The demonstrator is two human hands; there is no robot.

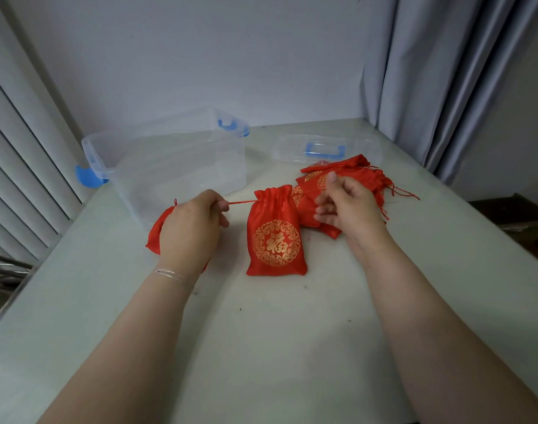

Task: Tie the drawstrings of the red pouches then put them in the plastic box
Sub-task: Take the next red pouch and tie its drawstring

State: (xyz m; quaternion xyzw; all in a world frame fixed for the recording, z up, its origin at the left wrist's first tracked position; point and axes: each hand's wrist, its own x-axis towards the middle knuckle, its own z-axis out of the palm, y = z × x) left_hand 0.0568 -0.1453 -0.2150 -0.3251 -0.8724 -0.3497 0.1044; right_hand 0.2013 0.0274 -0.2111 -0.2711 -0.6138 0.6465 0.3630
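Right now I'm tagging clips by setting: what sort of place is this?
Probably a home room used for small packing work: a plain table in a corner, grey curtains, and a plastic box beside red pouches.

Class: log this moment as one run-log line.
left hand: pinches drawstring | right hand: open | pouch: on table | plastic box: empty

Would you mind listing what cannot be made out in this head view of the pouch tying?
- Pouch under the left hand: mostly covered by that hand, so its drawstring state is unclear.
- Right-side cord of the centre pouch: hidden behind the right hand.
- Number of pouches in the pile: they overlap, and the right hand covers part.
- Table front edge: cut off by the frame.
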